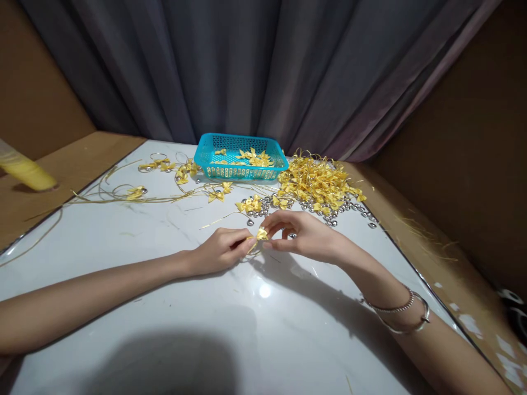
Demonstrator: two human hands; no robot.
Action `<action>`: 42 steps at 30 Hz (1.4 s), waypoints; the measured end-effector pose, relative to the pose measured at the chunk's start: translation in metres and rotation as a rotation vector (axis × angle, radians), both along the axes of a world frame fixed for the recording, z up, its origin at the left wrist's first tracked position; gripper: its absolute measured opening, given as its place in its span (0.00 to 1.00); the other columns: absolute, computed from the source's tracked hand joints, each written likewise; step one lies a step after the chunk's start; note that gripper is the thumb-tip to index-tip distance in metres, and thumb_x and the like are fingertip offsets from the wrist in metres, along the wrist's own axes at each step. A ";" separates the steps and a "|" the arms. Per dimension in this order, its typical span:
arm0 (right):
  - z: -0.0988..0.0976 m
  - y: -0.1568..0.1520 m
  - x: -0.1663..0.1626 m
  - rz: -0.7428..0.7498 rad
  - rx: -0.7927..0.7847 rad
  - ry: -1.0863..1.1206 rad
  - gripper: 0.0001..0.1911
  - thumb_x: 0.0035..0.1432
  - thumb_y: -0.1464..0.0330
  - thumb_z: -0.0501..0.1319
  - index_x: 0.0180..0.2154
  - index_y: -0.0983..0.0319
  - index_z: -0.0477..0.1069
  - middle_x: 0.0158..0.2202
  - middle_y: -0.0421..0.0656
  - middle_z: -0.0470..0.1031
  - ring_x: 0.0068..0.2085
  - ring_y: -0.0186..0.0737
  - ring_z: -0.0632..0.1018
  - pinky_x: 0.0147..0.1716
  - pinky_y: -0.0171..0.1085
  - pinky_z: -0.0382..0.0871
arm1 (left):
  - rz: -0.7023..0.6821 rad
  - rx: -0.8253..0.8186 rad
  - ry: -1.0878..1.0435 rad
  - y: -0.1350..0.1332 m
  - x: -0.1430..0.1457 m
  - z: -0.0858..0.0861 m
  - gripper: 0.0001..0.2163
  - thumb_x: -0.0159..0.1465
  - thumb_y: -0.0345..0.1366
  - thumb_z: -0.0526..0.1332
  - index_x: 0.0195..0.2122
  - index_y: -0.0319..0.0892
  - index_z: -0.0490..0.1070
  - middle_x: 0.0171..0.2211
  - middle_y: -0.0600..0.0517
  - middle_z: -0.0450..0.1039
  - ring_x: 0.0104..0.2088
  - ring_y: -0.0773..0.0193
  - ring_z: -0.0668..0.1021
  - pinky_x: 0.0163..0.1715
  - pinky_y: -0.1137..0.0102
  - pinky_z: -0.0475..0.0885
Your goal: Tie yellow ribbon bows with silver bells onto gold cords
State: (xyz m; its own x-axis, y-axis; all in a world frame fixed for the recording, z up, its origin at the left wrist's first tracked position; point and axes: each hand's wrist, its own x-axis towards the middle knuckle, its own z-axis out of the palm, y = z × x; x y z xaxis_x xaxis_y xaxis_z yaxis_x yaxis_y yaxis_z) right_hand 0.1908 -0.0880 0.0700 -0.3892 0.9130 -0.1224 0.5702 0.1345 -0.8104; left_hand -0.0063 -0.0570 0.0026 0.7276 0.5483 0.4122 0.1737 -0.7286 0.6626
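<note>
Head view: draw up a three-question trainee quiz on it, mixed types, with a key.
1. Multiple choice. What is at the fingertips of the left hand and the right hand?
A) a pair of scissors
B) a yellow bow
C) a paintbrush
2. True or false: the bracelets are worn on the left arm.
3. Fill in the blank: as pictured, the large pile of bows lies to the ____ of the blue basket.

Key
1. B: a yellow bow.
2. False: the bracelets are on the right arm.
3. Right.
</note>
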 end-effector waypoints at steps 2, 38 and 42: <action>-0.002 0.001 -0.002 0.015 -0.030 0.058 0.09 0.49 0.71 0.64 0.35 0.65 0.69 0.33 0.43 0.73 0.32 0.34 0.74 0.33 0.34 0.69 | -0.016 -0.023 0.007 0.000 0.000 0.001 0.13 0.65 0.33 0.48 0.23 0.39 0.62 0.18 0.58 0.60 0.18 0.74 0.61 0.19 0.78 0.58; -0.014 -0.016 -0.022 -0.223 0.073 -0.064 0.05 0.49 0.68 0.64 0.29 0.63 0.78 0.26 0.42 0.74 0.27 0.34 0.71 0.26 0.33 0.62 | 0.103 0.026 0.003 0.001 0.000 -0.002 0.14 0.66 0.35 0.48 0.23 0.40 0.60 0.18 0.58 0.59 0.19 0.73 0.62 0.21 0.77 0.59; -0.025 -0.014 -0.027 -0.273 -0.076 0.078 0.06 0.50 0.72 0.61 0.27 0.64 0.77 0.27 0.42 0.75 0.27 0.33 0.71 0.25 0.31 0.63 | 0.099 0.064 -0.005 0.001 0.000 -0.005 0.13 0.66 0.35 0.47 0.24 0.40 0.60 0.19 0.58 0.59 0.20 0.72 0.63 0.22 0.77 0.60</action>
State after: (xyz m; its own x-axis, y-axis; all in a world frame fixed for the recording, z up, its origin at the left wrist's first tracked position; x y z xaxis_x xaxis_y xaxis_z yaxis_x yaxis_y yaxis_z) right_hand 0.1638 -0.1021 0.0449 -0.1418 0.9746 -0.1733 0.5123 -0.0776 -0.8553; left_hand -0.0062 -0.0563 -0.0020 0.6692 0.5895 0.4524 0.2433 -0.7491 0.6162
